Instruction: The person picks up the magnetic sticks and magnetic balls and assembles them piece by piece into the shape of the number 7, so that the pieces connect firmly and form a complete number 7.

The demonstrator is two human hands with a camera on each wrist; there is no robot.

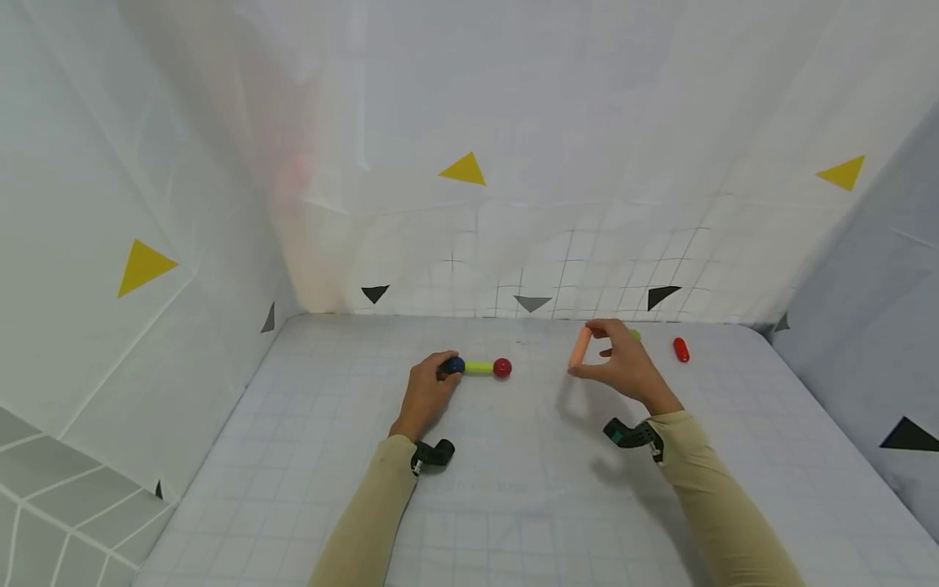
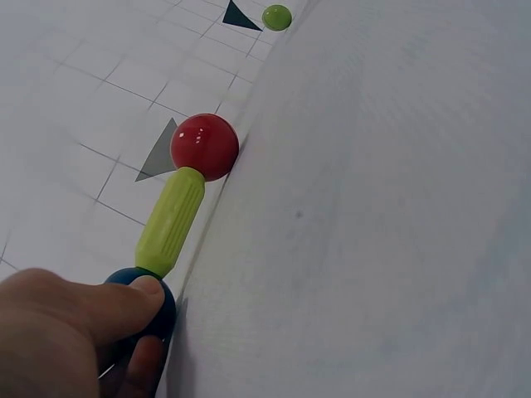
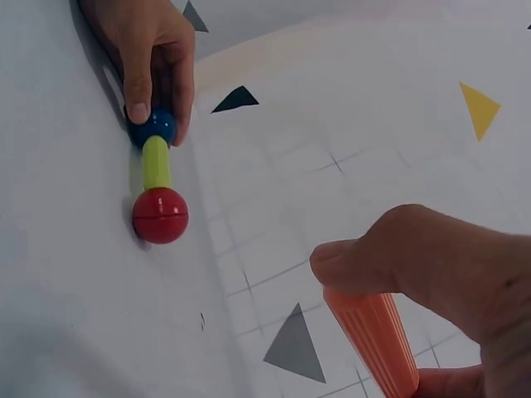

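Observation:
In the head view my left hand (image 1: 424, 393) grips a blue ball (image 1: 456, 364) at the end of a toy stick-and-ball piece. From that ball a ribbed yellow-green rod (image 2: 172, 222) runs to a red ball (image 2: 205, 147); the three are joined in a line. My left thumb lies over the blue ball, hiding part of it. Farther right, my right hand (image 1: 623, 363) pinches an orange ribbed rod (image 1: 580, 347) by its two ends, between thumb and fingers. This rod is tilted and held over the white table, apart from the joined piece.
Behind the right hand a green ball (image 1: 636, 334) is partly hidden. A short red rod (image 1: 681, 350) lies on the table (image 1: 513, 505) to its right. White sheeting (image 1: 601, 98) with yellow and dark triangles rises behind the table and at both sides.

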